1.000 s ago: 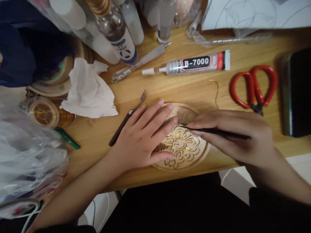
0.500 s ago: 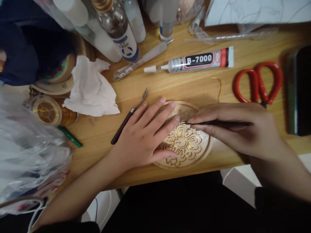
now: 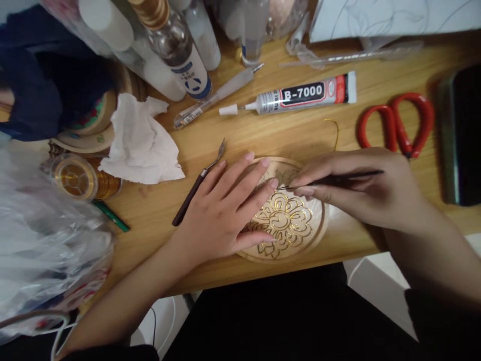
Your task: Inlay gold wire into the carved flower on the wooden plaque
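Disc (image 3: 318, 229) of wood, gold-lined flower (image 3: 280, 219)

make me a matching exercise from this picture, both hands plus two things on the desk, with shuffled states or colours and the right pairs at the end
1 left hand
2 right hand
3 B-7000 tube
4 scissors

A red handles
B pinching a slim black tool
C silver, black and red, with a white cap
D spread flat over part of a round wooden piece

Pairs: 1-D, 2-B, 3-C, 4-A
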The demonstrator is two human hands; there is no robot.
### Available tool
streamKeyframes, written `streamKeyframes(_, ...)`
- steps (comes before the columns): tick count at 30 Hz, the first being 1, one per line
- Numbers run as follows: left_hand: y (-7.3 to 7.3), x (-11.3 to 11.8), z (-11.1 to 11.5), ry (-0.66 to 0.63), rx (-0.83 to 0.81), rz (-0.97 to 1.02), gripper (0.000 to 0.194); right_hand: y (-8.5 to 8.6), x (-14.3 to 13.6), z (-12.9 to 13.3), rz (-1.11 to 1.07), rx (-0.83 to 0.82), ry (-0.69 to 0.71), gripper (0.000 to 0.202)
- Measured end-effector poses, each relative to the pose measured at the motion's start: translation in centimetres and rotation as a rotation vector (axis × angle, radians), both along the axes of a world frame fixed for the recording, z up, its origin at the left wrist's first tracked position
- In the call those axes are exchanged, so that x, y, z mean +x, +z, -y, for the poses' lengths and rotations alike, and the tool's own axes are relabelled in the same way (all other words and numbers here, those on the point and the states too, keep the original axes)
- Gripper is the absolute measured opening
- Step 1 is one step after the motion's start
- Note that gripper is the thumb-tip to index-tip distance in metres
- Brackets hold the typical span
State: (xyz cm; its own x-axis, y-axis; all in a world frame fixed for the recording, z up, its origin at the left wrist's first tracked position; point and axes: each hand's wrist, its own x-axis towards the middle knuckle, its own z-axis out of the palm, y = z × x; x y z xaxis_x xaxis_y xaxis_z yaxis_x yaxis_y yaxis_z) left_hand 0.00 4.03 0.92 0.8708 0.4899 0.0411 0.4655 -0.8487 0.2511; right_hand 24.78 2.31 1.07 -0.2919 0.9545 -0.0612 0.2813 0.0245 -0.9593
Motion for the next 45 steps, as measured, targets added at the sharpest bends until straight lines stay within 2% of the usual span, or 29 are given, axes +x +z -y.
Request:
streamKeyframes(14,-0.08,-0.03,0.07,0.011,-0.001,0.027,0.068,-0.09,0.13,-0.2,-0.029,-0.026,0.022,0.007)
streamKeyframes(26,-0.28,-0.06,0.13,0.024,-0.019,0.034,0.067,-0.09,0.54,-0.26,-0.006,0.036,0.087,0.009)
streamKeyframes(34,-0.27,-0.08,0.1,0.022,-0.011,0.032,0.066,-0.07,0.49,-0.05,0.031,0.097,0.04,0.009)
streamKeyframes(45,-0.2,-0.03,0.16,0.023,-0.019,0.028,0.066,-0.11,0.59,-0.21,0.098,0.218,0.139,0.008)
